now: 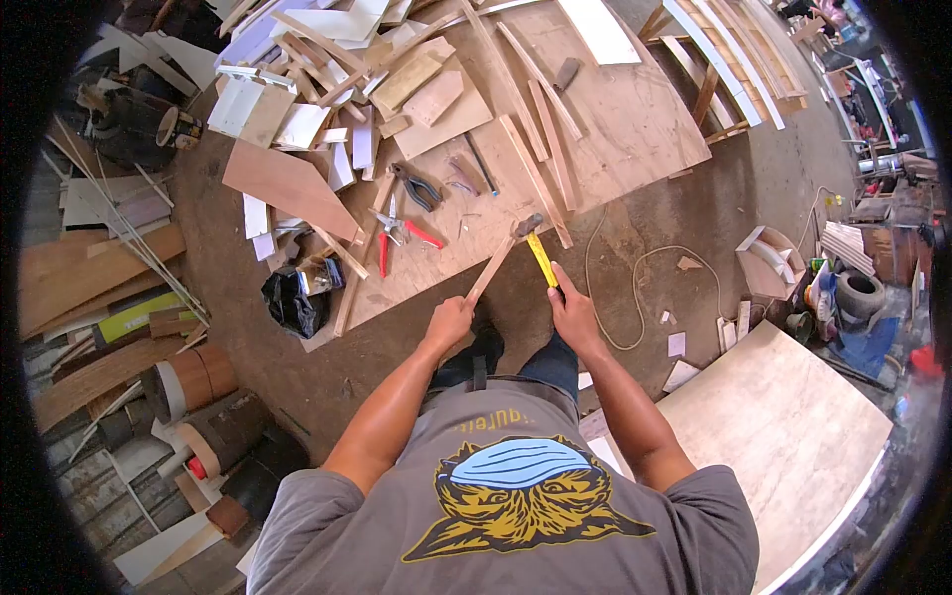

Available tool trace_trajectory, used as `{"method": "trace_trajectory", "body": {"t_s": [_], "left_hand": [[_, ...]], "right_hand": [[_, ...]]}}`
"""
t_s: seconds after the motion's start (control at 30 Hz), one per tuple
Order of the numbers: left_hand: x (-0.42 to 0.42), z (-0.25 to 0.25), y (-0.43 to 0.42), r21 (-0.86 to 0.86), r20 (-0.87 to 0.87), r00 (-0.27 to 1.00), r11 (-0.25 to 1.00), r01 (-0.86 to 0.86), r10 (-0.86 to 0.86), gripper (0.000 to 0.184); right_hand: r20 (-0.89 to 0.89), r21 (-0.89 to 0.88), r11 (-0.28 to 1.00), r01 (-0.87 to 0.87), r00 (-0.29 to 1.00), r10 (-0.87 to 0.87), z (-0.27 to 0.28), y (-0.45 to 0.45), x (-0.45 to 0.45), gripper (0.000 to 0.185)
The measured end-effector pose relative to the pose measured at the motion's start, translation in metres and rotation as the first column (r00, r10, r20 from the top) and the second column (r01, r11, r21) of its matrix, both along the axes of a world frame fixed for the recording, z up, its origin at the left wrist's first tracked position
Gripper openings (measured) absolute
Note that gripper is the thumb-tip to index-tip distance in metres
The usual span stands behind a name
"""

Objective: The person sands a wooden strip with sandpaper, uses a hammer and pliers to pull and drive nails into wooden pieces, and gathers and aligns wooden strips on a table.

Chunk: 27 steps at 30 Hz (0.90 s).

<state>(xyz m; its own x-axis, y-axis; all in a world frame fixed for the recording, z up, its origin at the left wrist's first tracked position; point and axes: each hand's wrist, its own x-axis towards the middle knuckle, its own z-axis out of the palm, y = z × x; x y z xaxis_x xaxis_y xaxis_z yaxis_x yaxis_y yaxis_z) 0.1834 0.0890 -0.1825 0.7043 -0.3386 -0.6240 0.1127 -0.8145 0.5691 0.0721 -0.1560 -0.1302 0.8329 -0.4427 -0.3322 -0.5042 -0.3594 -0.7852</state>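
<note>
Wood strip [493, 266] and yellow-handled hammer [540, 259] held before a littered plywood table [645, 124].

Just past 12 o'clock from the view's centre, the strip is gripped at its near end by the left hand [452, 322], its fingers curled closed; at 1 to 2 o'clock, the hammer's handle is wrapped low down by the right hand [573, 315], and its head is seen beside the strip's far tip, though whether they touch cannot be told. On the table, red-handled snips [394, 225] are spread at 10 o'clock, dark-handled pliers [409, 181] are set at 11, and offcuts [433, 96] are heaped beyond. A black plastic bag [295, 309] is seen at 9; a pale cord [636, 288] is looped on the floor [635, 223] at 3.
</note>
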Motion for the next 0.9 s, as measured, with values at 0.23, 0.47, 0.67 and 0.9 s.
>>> {"method": "trace_trajectory", "body": {"t_s": [0.23,0.47,0.67,0.9], "left_hand": [[-0.004,-0.006,0.000,0.070,0.020,0.999,0.997,0.036,-0.037,0.063],[-0.010,-0.009,0.003,0.065,0.020,0.999,0.997,0.032,-0.033,0.060],[-0.014,-0.016,0.004,0.064,0.014,1.000,0.998,-0.012,0.011,0.057],[-0.014,-0.012,0.002,0.077,0.035,0.999,0.997,0.013,-0.016,0.062]], "right_hand": [[-0.028,0.149,0.988,0.030,0.999,-0.026,-0.026,-0.009,-0.007,0.045],[-0.093,0.254,0.965,0.058,0.995,-0.035,-0.006,-0.003,0.000,0.029],[0.025,0.176,0.984,0.038,0.999,-0.043,-0.002,0.004,0.010,0.033],[0.065,-0.153,0.985,-0.080,0.994,0.091,0.004,0.006,0.021,0.047]]}}
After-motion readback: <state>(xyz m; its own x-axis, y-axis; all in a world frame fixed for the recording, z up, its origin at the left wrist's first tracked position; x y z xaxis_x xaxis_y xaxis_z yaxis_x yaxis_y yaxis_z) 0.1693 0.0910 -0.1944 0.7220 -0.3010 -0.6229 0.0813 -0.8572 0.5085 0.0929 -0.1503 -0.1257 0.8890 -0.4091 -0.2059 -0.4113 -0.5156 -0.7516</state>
